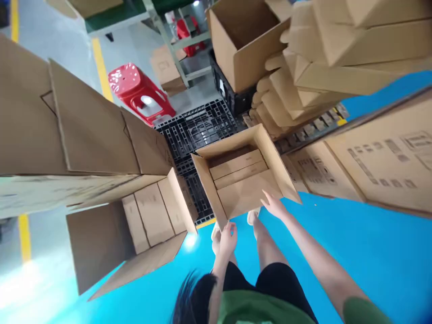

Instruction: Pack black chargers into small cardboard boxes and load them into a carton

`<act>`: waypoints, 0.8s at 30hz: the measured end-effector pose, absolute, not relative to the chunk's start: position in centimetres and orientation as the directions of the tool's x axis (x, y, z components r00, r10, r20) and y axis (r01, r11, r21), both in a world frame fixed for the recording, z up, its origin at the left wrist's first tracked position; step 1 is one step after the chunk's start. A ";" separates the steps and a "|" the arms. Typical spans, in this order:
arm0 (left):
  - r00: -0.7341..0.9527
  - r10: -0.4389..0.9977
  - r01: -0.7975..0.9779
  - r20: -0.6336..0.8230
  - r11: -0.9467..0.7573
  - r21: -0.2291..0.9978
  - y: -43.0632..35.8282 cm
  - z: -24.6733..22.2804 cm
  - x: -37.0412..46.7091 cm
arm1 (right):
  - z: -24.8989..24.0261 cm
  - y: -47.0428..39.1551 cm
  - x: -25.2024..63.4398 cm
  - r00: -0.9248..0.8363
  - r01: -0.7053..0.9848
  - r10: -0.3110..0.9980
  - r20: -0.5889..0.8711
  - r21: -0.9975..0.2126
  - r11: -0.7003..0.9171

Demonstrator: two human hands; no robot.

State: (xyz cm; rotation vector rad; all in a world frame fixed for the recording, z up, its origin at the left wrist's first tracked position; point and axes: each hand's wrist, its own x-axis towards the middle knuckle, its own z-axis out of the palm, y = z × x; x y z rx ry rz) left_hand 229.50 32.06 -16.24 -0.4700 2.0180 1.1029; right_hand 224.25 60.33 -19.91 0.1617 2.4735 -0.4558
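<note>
Stool (126, 80), glossy red plastic; floor (337, 261), bright blue; pallet (202, 128), black plastic lattice; open carton (276, 166), plain brown cardboard; shirt (259, 308), green.

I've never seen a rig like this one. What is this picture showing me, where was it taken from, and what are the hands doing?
There's no machine: one camera on a person's head looks down at two bare hands. The left hand is at the near corner of an open carton holding smaller boxes; whether it grips is unclear. The right hand reaches over the near side, fingers extended. Left of it, another carton also holds boxes. Beyond are a black pallet and a red stool. The nearby floor is blue.
</note>
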 end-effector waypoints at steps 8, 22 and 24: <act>-0.750 -0.008 -0.464 -0.661 0.720 0.517 39.8 -24.1 227.1 | -32.4 58.7 203.3 -0.726 -0.348 -0.439 -0.529 -0.269 0.898; -0.625 -0.039 -0.471 -0.780 0.815 0.336 40.7 -29.8 226.0 | -35.9 58.4 193.4 -0.686 -0.539 -0.534 -0.493 -0.148 0.829; -0.631 -0.035 -0.479 -0.775 0.803 0.354 40.8 -29.9 226.3 | -36.2 58.0 192.3 -0.656 -0.544 -0.528 -0.540 -0.147 0.826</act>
